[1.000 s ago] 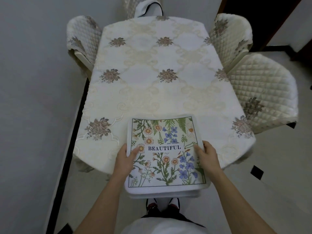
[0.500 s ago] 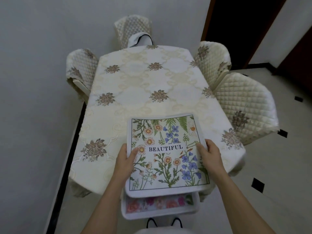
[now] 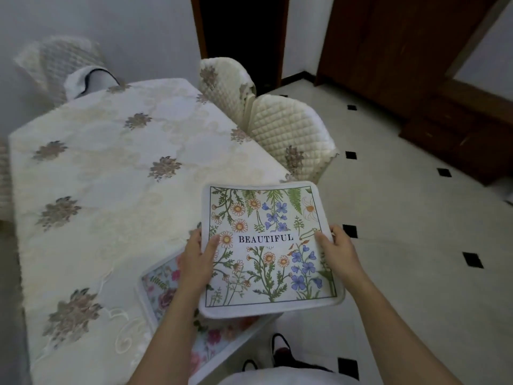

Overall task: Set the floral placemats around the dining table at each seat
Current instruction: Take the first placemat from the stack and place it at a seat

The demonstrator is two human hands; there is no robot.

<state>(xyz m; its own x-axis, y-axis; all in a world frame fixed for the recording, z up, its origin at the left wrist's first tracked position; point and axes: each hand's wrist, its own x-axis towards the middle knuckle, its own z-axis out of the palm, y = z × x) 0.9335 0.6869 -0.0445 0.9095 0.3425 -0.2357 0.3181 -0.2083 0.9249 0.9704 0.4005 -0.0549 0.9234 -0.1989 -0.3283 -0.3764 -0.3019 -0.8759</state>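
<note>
I hold a white placemat [image 3: 270,245] printed with daisies, blue flowers and the word BEAUTIFUL in the air over the table's near right corner. My left hand [image 3: 197,262] grips its left edge, thumb on top. On the opposite edge, my right hand [image 3: 337,252] grips the same way. A second placemat [image 3: 163,284] with pink flowers lies flat on the dining table [image 3: 111,190] at the near end, partly hidden under the held one and my left arm.
The table wears a cream embroidered cloth. Two quilted chairs [image 3: 291,129] stand along its right side, and another chair [image 3: 61,62] at the far end. The tiled floor [image 3: 402,245] spreads to the right, with a dark wooden cabinet [image 3: 458,134] and a doorway behind.
The top placemat has come off the stack and moved right, uncovering the pink-flowered one on the table. My view has swung toward the table's right side.
</note>
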